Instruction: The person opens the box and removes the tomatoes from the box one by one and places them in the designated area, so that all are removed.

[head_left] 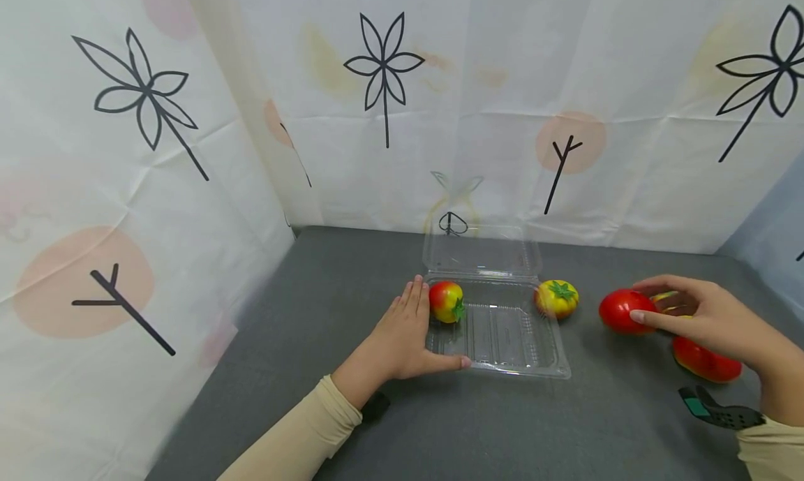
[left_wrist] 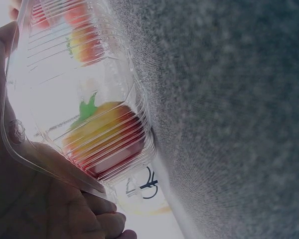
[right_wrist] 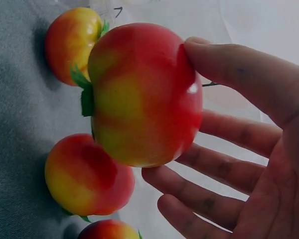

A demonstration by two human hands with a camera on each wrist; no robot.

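Note:
A clear plastic clamshell box [head_left: 511, 334] stands with its lid [head_left: 480, 250] raised at the back. My left hand [head_left: 402, 338] rests against the box's left side with straight fingers, its thumb stretched along the front edge. Inside, at the left, lies a red-yellow tomato [head_left: 444, 299] with a green leafy top; the left wrist view shows this tomato [left_wrist: 107, 139] through the wall. To the right of the box, my right hand [head_left: 710, 313] pinches another tomato [head_left: 622, 312] between thumb and fingertips. In the right wrist view the held tomato [right_wrist: 144, 94] has its green top facing left.
One yellow-red tomato [head_left: 557, 299] sits close by the box's right wall. More red fruit [head_left: 706, 361] lies under and beside the right hand, partly hidden by it. A patterned white cloth [head_left: 490, 139] hangs behind the grey tabletop [head_left: 352, 264].

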